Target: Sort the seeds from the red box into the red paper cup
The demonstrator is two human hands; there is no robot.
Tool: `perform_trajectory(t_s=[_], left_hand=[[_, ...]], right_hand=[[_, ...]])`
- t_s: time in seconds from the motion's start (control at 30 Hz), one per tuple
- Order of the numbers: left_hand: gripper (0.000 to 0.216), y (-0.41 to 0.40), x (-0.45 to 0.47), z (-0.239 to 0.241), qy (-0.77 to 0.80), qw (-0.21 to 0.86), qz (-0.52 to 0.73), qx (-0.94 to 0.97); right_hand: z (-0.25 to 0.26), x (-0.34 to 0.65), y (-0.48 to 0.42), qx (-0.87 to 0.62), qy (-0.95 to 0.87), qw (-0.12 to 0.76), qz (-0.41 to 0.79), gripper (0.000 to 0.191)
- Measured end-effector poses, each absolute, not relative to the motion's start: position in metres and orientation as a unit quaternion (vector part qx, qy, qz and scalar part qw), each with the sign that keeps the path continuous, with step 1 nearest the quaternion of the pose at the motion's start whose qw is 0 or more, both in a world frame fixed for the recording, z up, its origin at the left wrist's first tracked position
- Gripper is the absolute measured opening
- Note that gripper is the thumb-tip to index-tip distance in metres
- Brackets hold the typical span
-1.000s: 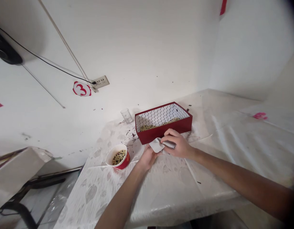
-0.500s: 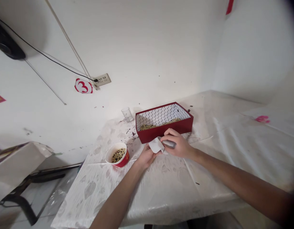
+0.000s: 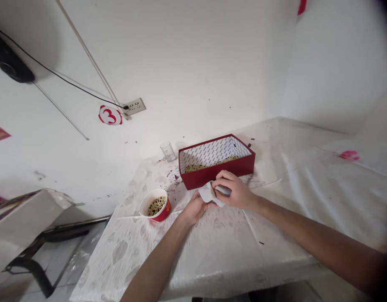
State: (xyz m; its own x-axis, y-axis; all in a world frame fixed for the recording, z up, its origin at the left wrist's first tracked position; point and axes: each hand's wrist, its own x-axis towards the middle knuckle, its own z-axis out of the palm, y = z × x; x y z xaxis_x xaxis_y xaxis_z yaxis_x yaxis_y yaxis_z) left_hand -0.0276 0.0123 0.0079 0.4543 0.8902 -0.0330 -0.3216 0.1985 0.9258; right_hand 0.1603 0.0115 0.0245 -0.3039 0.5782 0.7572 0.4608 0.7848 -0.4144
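Note:
In front of the red box (image 3: 216,171), my left hand (image 3: 195,208) is closed on a thin white piece of paper (image 3: 207,193), cupping it from below. My right hand (image 3: 232,189) has its fingers bent and closed at the paper's right side. A greyish part shows under those fingers; I cannot tell if it belongs to the paper. The box is open on top, has a patterned white lining, and holds pale and dark grains. To the left of my hands stands a red and white paper tub (image 3: 154,205) with similar grains inside.
A clear glass (image 3: 167,151) stands behind the tub, near the wall. Dark scraps (image 3: 174,175) lie scattered between them on the patterned plastic tablecloth (image 3: 212,260). A white carton (image 3: 26,222) is at far left. A power socket (image 3: 135,106) sits on the wall.
The paper has shifted slightly to the right and its shape has changed a little between my hands. Box, tub and glass stay in place.

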Motion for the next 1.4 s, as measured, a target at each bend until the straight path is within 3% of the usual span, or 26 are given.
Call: perform_trajectory(t_s=[1.07, 1.23, 1.4], left_hand=[[0.020, 0.0145, -0.0271, 0.0031, 0.334, 0.690, 0.496, 0.409], [0.009, 0.0171, -0.0263, 0.0016, 0.305, 0.656, 0.501, 0.475], [0.014, 0.0194, -0.0301, 0.0011, 0.309, 0.669, 0.496, 0.461]], right_hand=[[0.0242, 0.1621, 0.0093, -0.315, -0.819, 0.471, 0.096, 0.018], [0.0233, 0.1585, 0.0085, -0.317, -0.829, 0.459, 0.048, 0.012], [0.0301, 0.1612, 0.0146, -0.287, -0.854, 0.426, -0.080, 0.007]])
